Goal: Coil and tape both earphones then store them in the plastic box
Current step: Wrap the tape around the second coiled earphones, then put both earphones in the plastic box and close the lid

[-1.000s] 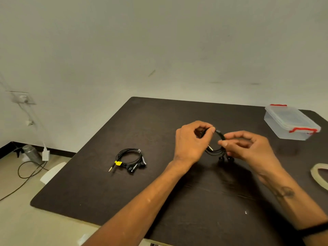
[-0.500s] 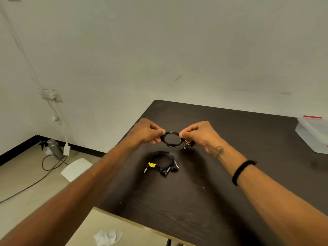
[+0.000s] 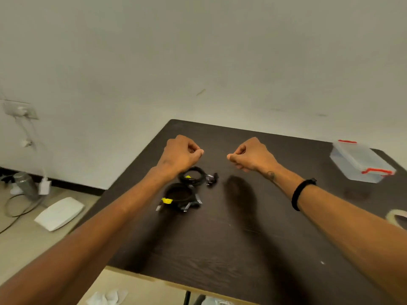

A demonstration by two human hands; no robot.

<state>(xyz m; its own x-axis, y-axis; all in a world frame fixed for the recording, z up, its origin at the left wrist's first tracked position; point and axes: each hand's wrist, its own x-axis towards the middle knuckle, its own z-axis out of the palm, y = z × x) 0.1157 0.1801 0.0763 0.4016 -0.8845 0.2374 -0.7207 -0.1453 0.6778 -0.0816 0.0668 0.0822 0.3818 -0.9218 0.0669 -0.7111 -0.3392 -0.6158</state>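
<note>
Hovering above the dark table [image 3: 242, 227], the left hand [image 3: 179, 155] and right hand [image 3: 254, 156] are curled into fists, holding nothing visible. Two coiled earphones [image 3: 191, 188] lie touching on the table below the left hand. The plastic box [image 3: 361, 161], lid on, sits at the table's far right.

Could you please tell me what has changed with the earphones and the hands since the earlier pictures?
The second coiled earphone, held up by both hands half a second ago, now lies on the table just beyond the first coiled earphone. The left hand and right hand have let go, fingers curled, empty. The plastic box stayed closed.
</note>
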